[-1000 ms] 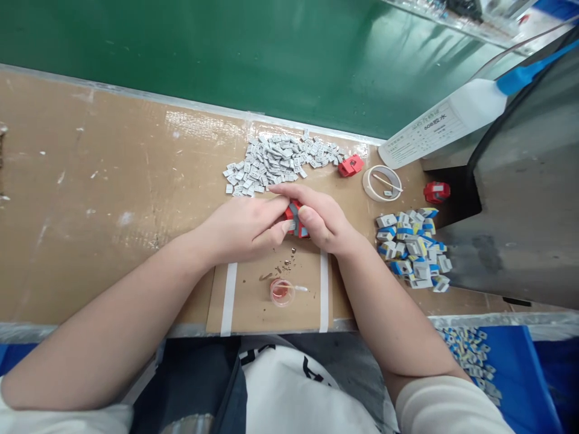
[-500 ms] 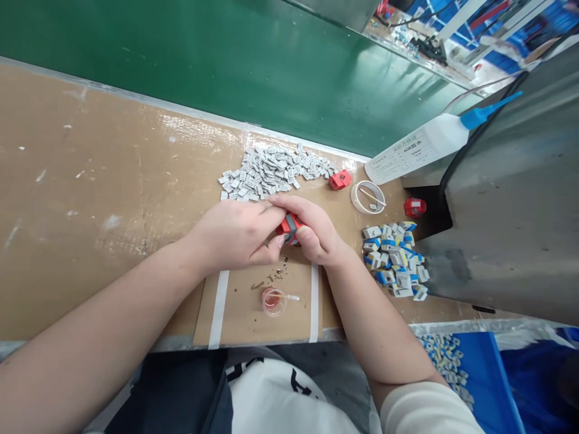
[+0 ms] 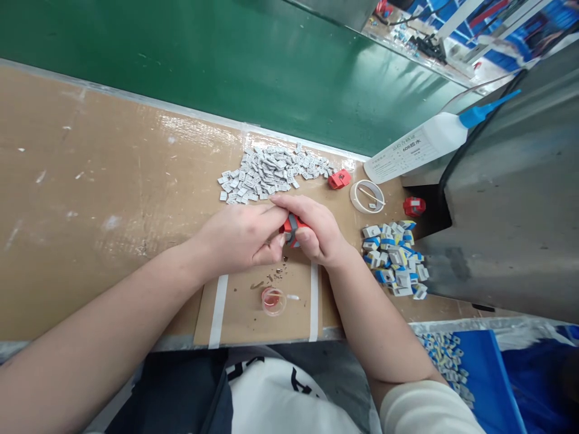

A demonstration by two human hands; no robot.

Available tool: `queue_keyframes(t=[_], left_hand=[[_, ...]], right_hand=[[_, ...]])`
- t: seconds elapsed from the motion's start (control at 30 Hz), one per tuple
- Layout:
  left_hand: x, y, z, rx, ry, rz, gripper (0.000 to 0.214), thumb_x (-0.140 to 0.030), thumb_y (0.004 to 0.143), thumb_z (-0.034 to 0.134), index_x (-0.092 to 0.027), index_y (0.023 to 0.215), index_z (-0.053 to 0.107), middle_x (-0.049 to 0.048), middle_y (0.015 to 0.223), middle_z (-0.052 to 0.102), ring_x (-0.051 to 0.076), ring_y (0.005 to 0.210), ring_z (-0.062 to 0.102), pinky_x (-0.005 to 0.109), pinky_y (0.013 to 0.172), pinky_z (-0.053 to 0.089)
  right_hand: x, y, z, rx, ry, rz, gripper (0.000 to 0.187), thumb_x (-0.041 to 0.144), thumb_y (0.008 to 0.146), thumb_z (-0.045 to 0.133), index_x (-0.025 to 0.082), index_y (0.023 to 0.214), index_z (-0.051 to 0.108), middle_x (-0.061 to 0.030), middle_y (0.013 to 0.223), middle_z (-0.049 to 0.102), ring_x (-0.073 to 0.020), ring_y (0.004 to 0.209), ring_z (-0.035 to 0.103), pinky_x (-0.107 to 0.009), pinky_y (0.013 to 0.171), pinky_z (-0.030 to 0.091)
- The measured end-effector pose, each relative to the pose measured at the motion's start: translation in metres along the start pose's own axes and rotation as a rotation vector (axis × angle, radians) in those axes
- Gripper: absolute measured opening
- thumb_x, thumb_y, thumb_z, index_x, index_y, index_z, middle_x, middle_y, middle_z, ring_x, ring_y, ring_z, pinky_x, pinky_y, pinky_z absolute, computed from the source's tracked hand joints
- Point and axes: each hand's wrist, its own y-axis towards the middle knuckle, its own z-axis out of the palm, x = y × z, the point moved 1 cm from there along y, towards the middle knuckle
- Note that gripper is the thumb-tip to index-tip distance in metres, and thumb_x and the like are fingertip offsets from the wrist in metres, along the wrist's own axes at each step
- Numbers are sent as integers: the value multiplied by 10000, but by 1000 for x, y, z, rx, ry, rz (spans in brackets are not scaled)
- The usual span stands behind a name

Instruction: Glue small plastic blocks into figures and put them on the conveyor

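Between my hands is a small red and grey plastic part [image 3: 294, 226], partly covered by fingers. My right hand [image 3: 320, 232] is closed around it from the right, thumb on its near side. From the left, my left hand [image 3: 242, 234] pinches at the part's left edge with thumb and bent fingers; whether a smaller piece sits in that pinch is hidden. Below the hands, a small clear cup [image 3: 274, 302] with reddish liquid stands on a taped cardboard sheet [image 3: 244, 328], a cotton swab [image 3: 292, 297] resting across it. Just beyond the hands lies a heap of small grey-white pieces [image 3: 271, 172].
Right of the heap lie a red part [image 3: 339, 179], a tape ring [image 3: 368, 197] with a stick inside and a tilted glue bottle [image 3: 420, 147]. Another red part [image 3: 414, 207] sits above piled white, blue and yellow blocks [image 3: 398, 259]. A metal panel [image 3: 506, 211] borders the right.
Both hands stay together around the red and grey part. The part has shifted very slightly to the right, with small movements of the left fingers.
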Motion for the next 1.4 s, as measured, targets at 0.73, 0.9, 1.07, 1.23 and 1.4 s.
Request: queue_keyframes(t=[0.73, 0.9, 1.07, 1.23, 1.4], left_hand=[[10, 10, -5, 475, -327, -440, 304, -436, 965, 352, -193, 871, 508, 67, 884, 654, 210, 740, 558, 343, 658, 330], [9, 9, -3, 453, -357, -458, 268, -415, 946, 401, -194, 869, 532, 48, 840, 645, 196, 714, 556, 336, 645, 333], [10, 8, 2, 375, -416, -488, 224, -388, 930, 428, -194, 855, 512, 21, 782, 627, 171, 671, 550, 321, 629, 345], [8, 2, 6, 185, -192, -381, 181, -359, 980, 457, -191, 935, 506, 24, 796, 608, 172, 643, 525, 321, 601, 332], [9, -3, 4, -222, -129, -117, 299, -300, 1014, 606, -166, 1267, 522, 88, 1147, 648, 203, 1036, 652, 308, 857, 519]], right_hand=[[-4, -3, 10, 45, 189, 325, 608, 544, 1143, 286, 135, 1455, 611, -84, 1369, 688, -148, 1289, 670, -274, 1115, 566], [-4, -2, 10, 66, 171, 359, 638, 576, 1135, 283, 133, 1449, 617, -95, 1371, 685, -162, 1282, 670, -288, 1095, 576], [-4, -1, 10, 66, 130, 396, 672, 602, 1130, 267, 126, 1467, 602, -115, 1359, 681, -180, 1251, 671, -311, 1067, 589], [-6, -1, 7, 43, 167, 292, 669, 608, 1129, 270, 144, 1551, 501, -120, 1471, 611, -191, 1319, 637, -355, 1169, 555], [-3, 0, 4, -33, 154, 113, 598, 454, 1146, 338, 243, 1704, 288, -90, 1597, 510, -163, 1438, 567, -340, 1253, 506]])
